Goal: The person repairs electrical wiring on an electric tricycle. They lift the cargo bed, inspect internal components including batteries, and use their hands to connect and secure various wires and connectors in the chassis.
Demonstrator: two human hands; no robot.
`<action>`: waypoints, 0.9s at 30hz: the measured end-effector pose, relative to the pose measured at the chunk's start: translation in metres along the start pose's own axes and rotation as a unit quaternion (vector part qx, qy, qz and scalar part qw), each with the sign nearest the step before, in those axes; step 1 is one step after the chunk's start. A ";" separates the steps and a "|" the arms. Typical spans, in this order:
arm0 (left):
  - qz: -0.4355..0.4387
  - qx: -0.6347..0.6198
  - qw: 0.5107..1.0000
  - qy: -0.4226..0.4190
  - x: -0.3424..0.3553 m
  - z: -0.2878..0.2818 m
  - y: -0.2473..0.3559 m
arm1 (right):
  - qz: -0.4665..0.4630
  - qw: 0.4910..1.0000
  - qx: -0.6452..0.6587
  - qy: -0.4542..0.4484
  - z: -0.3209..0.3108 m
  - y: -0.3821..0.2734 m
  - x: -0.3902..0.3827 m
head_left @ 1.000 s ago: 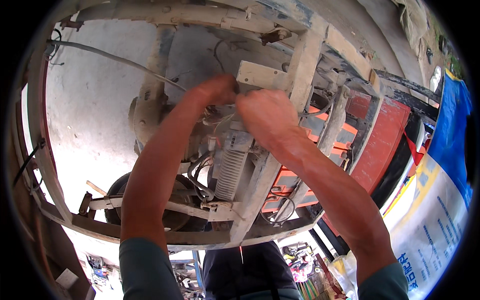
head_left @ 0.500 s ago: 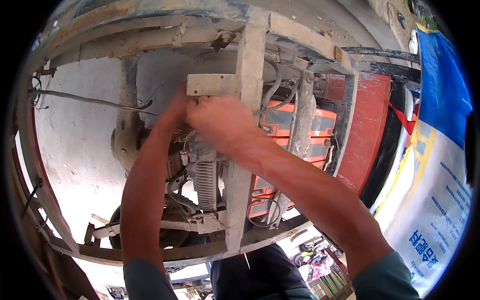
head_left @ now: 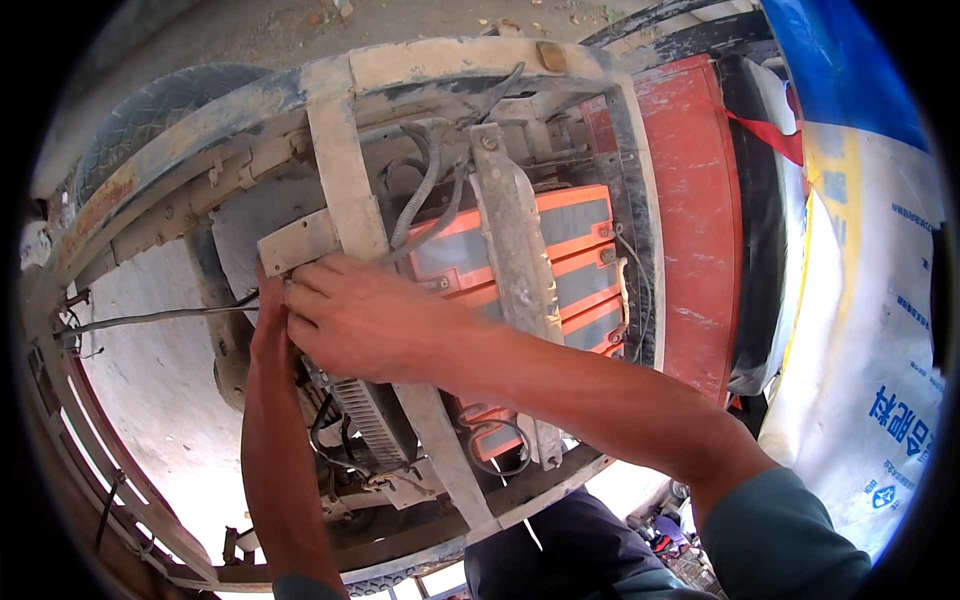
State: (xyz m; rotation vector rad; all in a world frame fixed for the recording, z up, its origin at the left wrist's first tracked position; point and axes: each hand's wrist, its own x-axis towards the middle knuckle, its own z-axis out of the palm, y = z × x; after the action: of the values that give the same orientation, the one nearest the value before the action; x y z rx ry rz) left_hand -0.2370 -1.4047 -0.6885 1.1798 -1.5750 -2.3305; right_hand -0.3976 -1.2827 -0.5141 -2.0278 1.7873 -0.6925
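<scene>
A flat beige metal bracket (head_left: 303,242) with small holes juts from a crossbar (head_left: 345,180) of a vehicle frame. My right hand (head_left: 360,315) is at the bracket's lower edge with its fingers curled; what they grip, if anything, is hidden. Close against it, my left hand (head_left: 271,300) reaches up beside the bracket's left end. Its fingers are mostly covered by the right hand and the bracket. Below both hands sits a finned metal box (head_left: 365,415), with dark wires (head_left: 322,425) along its left side.
Orange-and-grey batteries (head_left: 565,260) lie under a worn metal bar (head_left: 515,250) to the right. A dark cable (head_left: 160,318) crosses the left opening. Farther right are a red panel (head_left: 690,220) and a blue-and-white printed sheet (head_left: 860,300). A tyre (head_left: 150,115) stands far left.
The view has shifted and tilted, so the frame appears lower and farther left, and the tyre shows. Both hands remain close together at the bracket; the right hand's knuckles show more plainly.
</scene>
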 end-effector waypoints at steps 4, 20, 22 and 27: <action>-0.014 -0.081 0.994 0.073 0.007 0.008 0.002 | 0.148 0.961 0.115 0.204 -0.045 0.031 -0.030; -0.095 0.024 0.995 -0.020 0.017 0.040 0.078 | 0.236 0.905 -0.069 -0.347 -0.032 0.160 0.027; -0.087 -0.012 0.995 -0.038 0.022 0.029 0.068 | 0.208 0.914 -0.085 -0.337 -0.028 0.161 0.027; -0.075 -0.036 0.996 0.010 0.026 0.025 0.065 | 0.102 0.952 -0.181 -0.226 -0.037 0.157 0.011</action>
State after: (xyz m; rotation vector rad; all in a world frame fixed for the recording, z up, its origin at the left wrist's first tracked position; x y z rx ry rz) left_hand -0.2922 -1.4278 -0.6451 1.3441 -1.4296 -2.4338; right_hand -0.5458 -1.3143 -0.5699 -1.9626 1.8896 0.1715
